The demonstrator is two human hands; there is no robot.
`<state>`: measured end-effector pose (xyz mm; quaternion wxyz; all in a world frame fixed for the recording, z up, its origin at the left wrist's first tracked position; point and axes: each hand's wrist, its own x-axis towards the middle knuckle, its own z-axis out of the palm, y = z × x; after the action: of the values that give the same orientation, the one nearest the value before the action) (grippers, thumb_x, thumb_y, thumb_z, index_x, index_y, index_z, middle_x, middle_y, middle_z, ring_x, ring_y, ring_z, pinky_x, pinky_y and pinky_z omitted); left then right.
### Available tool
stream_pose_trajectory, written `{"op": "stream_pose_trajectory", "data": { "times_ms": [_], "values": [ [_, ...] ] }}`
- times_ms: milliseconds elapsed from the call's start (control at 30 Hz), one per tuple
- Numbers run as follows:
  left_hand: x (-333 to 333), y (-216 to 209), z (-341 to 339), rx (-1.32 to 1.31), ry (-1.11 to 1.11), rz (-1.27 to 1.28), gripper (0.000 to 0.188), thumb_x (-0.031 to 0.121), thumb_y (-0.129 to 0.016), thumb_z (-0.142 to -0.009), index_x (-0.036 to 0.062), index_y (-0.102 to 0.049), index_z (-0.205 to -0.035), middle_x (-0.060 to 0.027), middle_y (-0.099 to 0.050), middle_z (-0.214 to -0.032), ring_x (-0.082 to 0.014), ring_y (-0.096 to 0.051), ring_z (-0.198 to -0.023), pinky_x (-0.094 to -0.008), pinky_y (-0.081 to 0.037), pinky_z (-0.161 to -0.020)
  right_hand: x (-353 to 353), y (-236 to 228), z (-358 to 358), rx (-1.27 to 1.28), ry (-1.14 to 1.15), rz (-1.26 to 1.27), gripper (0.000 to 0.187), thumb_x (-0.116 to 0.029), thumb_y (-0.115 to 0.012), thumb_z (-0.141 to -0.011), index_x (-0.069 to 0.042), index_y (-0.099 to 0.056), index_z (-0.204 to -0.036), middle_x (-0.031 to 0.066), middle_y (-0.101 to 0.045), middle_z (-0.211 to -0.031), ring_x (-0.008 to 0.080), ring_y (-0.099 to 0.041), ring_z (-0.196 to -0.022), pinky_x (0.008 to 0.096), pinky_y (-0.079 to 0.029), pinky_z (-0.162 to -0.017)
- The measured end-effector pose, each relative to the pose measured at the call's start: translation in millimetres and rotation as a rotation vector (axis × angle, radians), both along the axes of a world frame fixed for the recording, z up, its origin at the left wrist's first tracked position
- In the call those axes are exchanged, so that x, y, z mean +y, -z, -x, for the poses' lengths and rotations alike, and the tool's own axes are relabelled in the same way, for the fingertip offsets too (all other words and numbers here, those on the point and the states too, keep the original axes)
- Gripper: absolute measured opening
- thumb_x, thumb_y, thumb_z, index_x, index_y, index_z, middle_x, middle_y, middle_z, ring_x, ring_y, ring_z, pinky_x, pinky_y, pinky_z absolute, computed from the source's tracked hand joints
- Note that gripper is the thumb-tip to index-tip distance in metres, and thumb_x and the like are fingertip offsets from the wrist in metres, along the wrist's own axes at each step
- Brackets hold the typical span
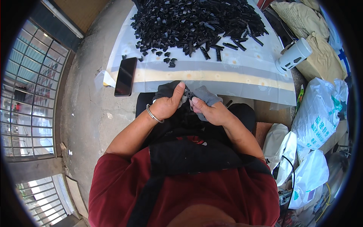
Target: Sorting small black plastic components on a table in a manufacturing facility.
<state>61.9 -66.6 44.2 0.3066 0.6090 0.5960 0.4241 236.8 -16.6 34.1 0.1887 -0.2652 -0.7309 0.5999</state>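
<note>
Just past the table's front edge, above my lap, my two hands are close together. My left hand (169, 103) and my right hand (210, 109) are both closed on a small black plastic piece (190, 96). Grey glove cloth covers the fingers, while both thumbs are bare and press from above. The fingers hide much of the piece, so its full shape does not show. On the table lies a big heap of similar black plastic pieces (196, 28), some short and bent, others long strips. A few loose pieces (171, 61) have strayed toward the near edge.
A patterned plastic cover (242, 87) spreads over the table. A dark phone (125, 76) rests at its left front edge, and a white cup-shaped container (295, 55) is at the right. Plastic bags (315, 113) and sacks crowd the right side. Barred windows (32, 94) stand left.
</note>
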Motion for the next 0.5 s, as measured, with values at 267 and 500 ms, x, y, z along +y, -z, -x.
{"op": "stream_pose_trajectory", "data": {
  "times_ms": [267, 500],
  "values": [
    [2, 0, -1, -0.004, 0.087, -0.073, 0.031, 0.023, -0.039, -0.092, 0.0000, -0.057, -0.083, -0.0191, -0.059, -0.074, -0.0358, -0.055, -0.069, -0.0376, -0.043, -0.062, -1, 4, -1, 0.033, 0.023, 0.073, 0.035, -0.037, -0.039, -0.091, -0.005, -0.050, -0.084, 0.0016, -0.049, -0.068, 0.0117, -0.048, -0.064, 0.0260, -0.042, -0.063],
    [2, -16, 0, 0.262, 0.186, 0.005, 0.032, 0.025, -0.039, -0.092, 0.0006, -0.054, -0.076, -0.0179, -0.056, -0.068, -0.0372, -0.054, -0.066, -0.0397, -0.042, -0.059, -2, -9, 1, -0.097, 0.080, 0.047, 0.036, -0.037, -0.041, -0.091, -0.003, -0.052, -0.083, 0.0058, -0.054, -0.071, 0.0168, -0.053, -0.064, 0.0287, -0.044, -0.064]
  ]
}}
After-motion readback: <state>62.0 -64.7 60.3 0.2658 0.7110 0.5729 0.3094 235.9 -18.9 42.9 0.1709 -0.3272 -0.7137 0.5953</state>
